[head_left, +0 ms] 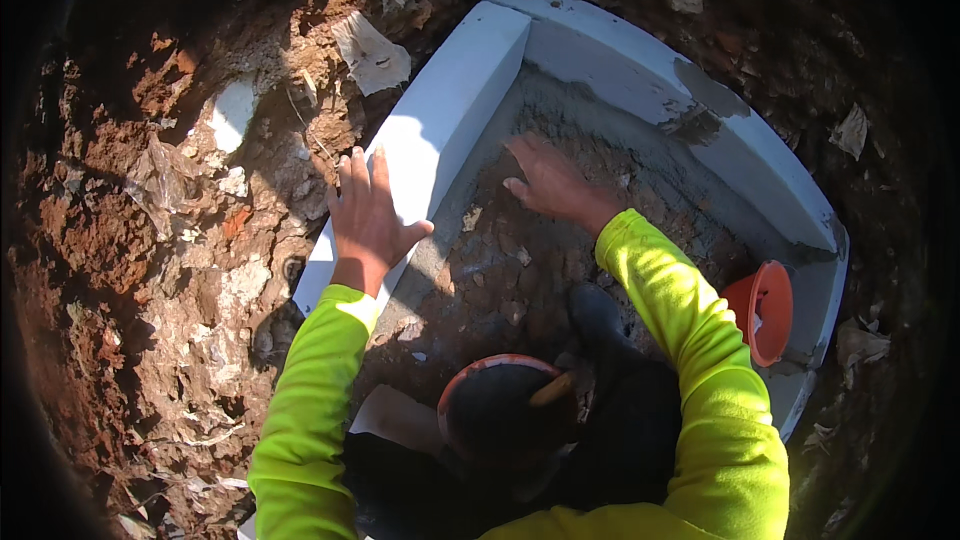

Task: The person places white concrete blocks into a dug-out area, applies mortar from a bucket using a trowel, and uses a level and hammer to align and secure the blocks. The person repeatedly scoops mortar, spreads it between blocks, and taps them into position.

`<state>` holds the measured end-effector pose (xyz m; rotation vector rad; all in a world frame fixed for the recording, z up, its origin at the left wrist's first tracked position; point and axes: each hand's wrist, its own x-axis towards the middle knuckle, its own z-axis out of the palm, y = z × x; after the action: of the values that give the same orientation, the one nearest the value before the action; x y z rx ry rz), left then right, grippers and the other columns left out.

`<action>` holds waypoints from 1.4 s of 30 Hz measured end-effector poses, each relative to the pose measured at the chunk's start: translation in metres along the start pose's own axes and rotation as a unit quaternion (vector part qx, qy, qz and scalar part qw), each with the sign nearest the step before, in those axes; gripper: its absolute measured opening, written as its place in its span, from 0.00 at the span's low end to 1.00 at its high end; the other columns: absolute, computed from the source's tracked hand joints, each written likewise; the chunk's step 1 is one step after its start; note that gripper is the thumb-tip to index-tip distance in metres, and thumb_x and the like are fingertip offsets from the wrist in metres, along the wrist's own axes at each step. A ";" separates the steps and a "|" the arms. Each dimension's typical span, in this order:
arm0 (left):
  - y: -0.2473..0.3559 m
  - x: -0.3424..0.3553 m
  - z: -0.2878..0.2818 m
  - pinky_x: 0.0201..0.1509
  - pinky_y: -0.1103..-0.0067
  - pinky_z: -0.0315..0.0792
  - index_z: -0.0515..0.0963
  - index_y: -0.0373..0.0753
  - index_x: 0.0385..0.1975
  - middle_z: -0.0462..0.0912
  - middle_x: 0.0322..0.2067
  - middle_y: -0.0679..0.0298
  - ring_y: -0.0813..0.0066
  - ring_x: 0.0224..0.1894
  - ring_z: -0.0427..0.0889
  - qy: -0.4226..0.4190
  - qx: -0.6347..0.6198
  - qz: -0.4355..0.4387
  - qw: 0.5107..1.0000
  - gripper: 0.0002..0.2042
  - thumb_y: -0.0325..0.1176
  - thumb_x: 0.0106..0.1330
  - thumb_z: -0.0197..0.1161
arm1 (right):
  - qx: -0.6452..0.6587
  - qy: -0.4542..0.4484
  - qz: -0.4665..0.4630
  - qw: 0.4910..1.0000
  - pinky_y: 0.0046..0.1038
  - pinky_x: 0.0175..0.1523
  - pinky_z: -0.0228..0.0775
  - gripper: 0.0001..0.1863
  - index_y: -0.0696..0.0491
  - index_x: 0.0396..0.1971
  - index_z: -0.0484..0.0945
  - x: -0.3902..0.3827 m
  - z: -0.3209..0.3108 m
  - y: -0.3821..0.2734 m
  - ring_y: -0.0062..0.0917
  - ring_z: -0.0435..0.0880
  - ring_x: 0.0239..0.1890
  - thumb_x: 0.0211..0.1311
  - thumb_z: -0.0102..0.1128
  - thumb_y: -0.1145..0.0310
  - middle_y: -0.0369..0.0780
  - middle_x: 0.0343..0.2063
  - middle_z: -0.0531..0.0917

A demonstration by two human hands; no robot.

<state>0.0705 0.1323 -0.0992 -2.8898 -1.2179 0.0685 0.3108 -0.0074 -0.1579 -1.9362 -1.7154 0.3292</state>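
Slanting from lower L to upper R, the pale block (430,130) runs away from you, its far end meeting a 2nd block (620,50) at a corner. Your L hand (365,215) is the nearer of the 2, laid over the block toward its near end: fingers straight & slightly spread, thumb out toward the inner edge, gripping nothing. They point ahead, so they cross the long axis at an angle. Can't tell how hard you press.

Your R hand (552,180) is on the inner side, above the soil (500,280); from its fingers the block lies to the L, apparently just apart. Thumb & fingers are parted there, w/ nothing visible btwn them.

Farther out, an orange bucket (742,306) stands R of your R sleeve; an orange-rimmed tub (468,376) sits low, nr your boot (597,315), w/ a handle (552,389) across it.
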 end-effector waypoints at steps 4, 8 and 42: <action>0.006 0.037 0.013 0.65 0.52 0.64 0.51 0.37 0.73 0.60 0.68 0.40 0.44 0.68 0.63 0.102 -0.081 0.057 0.990 0.60 0.51 0.39 0.80 | 0.221 -0.040 0.136 0.965 0.41 0.59 0.71 0.32 0.58 0.64 0.63 0.016 0.029 -0.006 0.43 0.76 0.55 0.62 0.63 0.66 0.54 0.54 0.73; 0.050 0.081 0.002 0.64 0.56 0.65 0.45 0.42 0.75 0.59 0.68 0.44 0.49 0.70 0.60 -0.036 -0.025 -0.064 0.997 0.61 0.48 0.41 0.79 | 0.323 -0.001 0.225 0.919 0.40 0.57 0.71 0.33 0.58 0.64 0.62 -0.019 0.060 0.044 0.41 0.78 0.54 0.63 0.63 0.65 0.53 0.53 0.74; -0.007 -0.148 -0.074 0.59 0.54 0.63 0.61 0.44 0.70 0.67 0.57 0.46 0.48 0.55 0.70 -0.104 -0.111 0.076 0.985 0.59 0.37 0.27 0.82 | -0.075 -0.213 -0.255 0.940 0.50 0.59 0.57 0.42 0.48 0.69 0.65 -0.016 -0.072 -0.072 0.49 0.66 0.59 0.47 0.64 0.67 0.57 0.57 0.69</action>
<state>-0.0347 0.0323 -0.0198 -3.2377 -1.0924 0.2577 0.2839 -0.0350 -0.0617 -1.5032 -2.5108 0.4536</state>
